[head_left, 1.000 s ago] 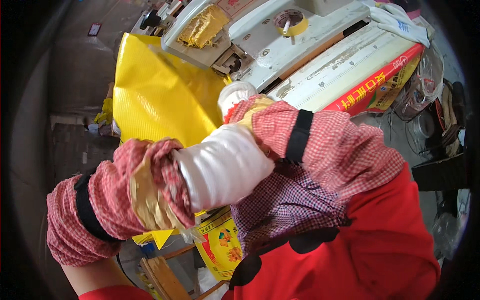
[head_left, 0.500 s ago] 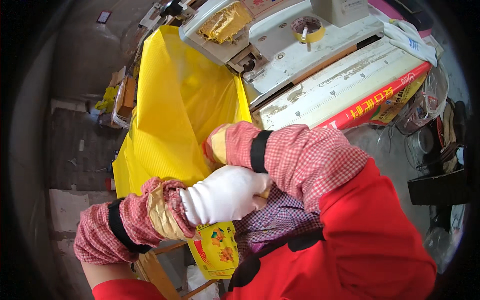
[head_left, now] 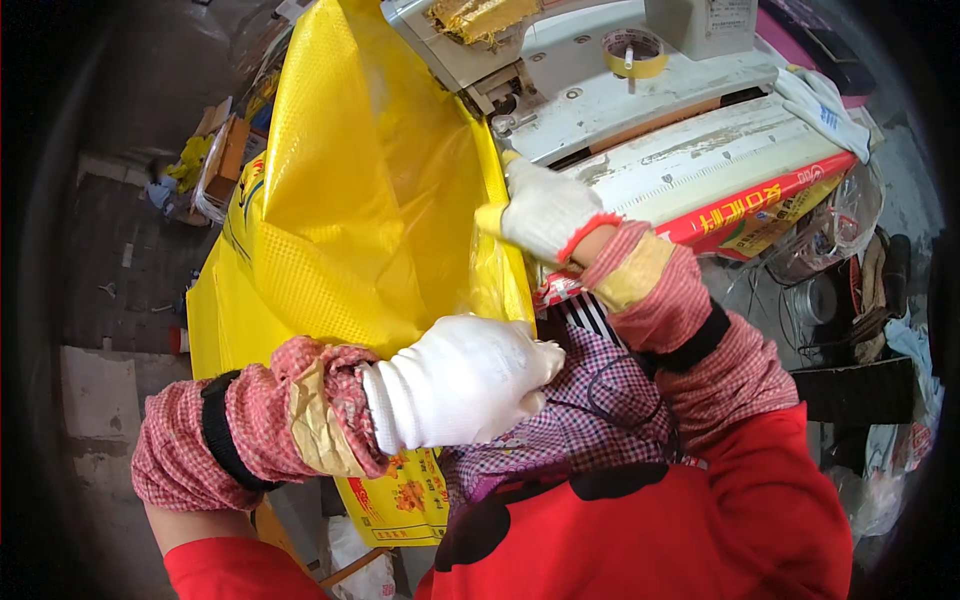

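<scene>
A large yellow woven plastic bag (head_left: 340, 210) stands up before me, its right edge running toward the sewing machine head (head_left: 470, 50). My left hand (head_left: 470, 380), in a white glove, is closed at the bag's lower right edge; its fingertips are partly hidden. Higher up, my right hand (head_left: 550, 210) wears a pale glove with a red cuff and yellow fingertips. Its thumb lies over the bag's edge, with the forefinger reaching up beside the machine bed (head_left: 640, 100). The pinch itself is partly hidden.
On the machine bed rests a tape roll (head_left: 636, 54), with a pale glove (head_left: 822, 108) at its right end. A red and yellow printed bag (head_left: 750, 208) hangs along the front ledge. Boxes (head_left: 225, 160) stand at left; a dark box (head_left: 858, 392) is at right.
My right hand has swung out from over my left wrist, up and right to the bag's edge by the machine. The left hand stays closed in nearly the same place.
</scene>
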`<state>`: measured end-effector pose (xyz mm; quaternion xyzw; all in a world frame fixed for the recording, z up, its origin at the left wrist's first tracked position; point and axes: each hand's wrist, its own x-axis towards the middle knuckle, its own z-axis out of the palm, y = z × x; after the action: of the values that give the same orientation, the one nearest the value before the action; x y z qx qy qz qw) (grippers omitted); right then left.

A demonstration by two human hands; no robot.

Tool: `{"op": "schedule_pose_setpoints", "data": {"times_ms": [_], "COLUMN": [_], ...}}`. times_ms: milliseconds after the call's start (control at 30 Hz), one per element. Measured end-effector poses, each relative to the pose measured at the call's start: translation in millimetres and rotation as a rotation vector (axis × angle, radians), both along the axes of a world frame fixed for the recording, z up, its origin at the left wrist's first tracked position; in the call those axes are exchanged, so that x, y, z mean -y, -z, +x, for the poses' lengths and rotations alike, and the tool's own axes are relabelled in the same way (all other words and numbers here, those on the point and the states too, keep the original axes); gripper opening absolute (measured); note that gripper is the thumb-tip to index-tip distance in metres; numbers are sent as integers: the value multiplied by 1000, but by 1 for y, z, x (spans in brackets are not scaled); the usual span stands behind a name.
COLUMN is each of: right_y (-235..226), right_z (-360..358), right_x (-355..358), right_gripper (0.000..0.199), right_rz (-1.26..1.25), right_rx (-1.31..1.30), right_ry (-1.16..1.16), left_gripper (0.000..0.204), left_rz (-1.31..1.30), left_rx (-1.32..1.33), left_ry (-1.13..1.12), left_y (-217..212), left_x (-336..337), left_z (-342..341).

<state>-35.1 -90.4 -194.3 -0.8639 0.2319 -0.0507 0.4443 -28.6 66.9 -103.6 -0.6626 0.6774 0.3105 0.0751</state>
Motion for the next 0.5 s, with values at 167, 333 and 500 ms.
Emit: {"op": "schedule_pose_setpoints", "data": {"times_ms": [167,333,500], "right_y": [0,29,23], "right_z": [-8,-17,-51], "right_x": [-32,-58,-67], "right_gripper": [64,58,41], "right_rz": [-168,-307,-322], "right_rx": [-218,-125,82], "right_ry": [-18,128,-276], "left_gripper": [16,12,8], "left_rz": [17,-79,-179], "left_rx": [212,378,605], "left_ry": [250,487,636], "left_y": [-2,-25,-105], "left_x": [9,28,56], "left_z": [-16,-22,12]}}
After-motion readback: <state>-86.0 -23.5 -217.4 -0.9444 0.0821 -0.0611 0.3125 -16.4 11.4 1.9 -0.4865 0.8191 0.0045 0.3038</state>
